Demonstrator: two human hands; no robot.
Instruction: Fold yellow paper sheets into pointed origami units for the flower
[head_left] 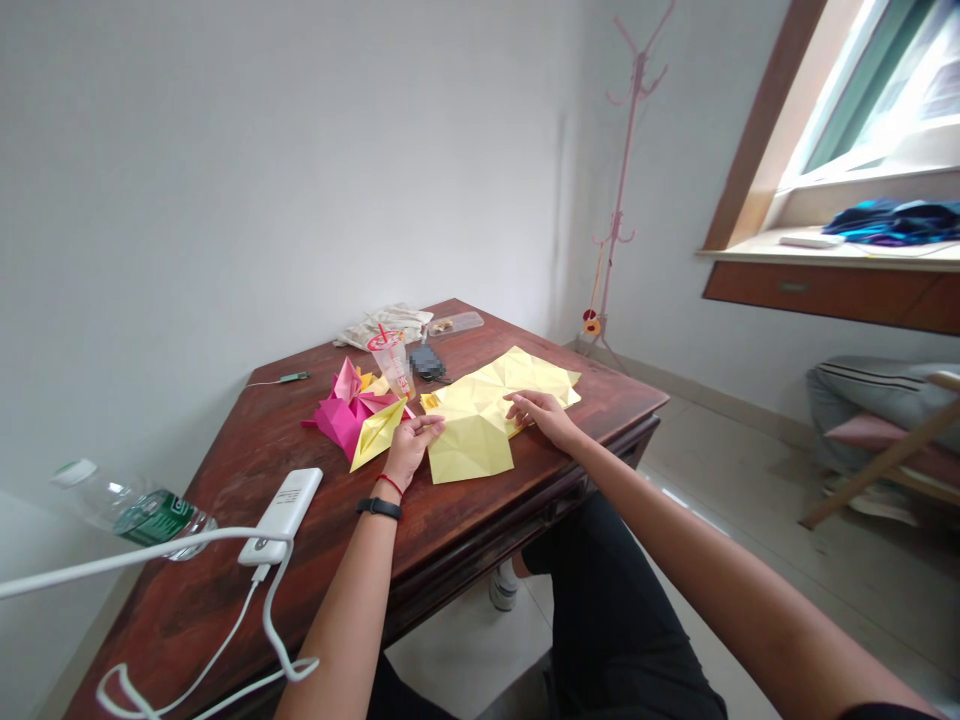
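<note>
A creased sheet of yellow paper [471, 448] is in front of me, its near edge tilted over the table's front part. My left hand [414, 445] pinches its left edge between thumb and fingers. At the sheet's upper right, my right hand [546, 415] has its fingertips drawn together on the paper. Behind and under it lie more creased yellow sheets [517, 370], spread flat. Just left of my left hand rests a folded yellow paper piece [377, 432], against a pile of magenta and pink folded paper [339, 420].
On the dark wooden table [247, 440] stand a clear plastic cup [393, 365] and a black object [427, 363]. A white power bank [281, 515] with white cables lies at left, near a plastic bottle [150, 512]. A cloth [390, 322] and clear case [457, 322] are at the back.
</note>
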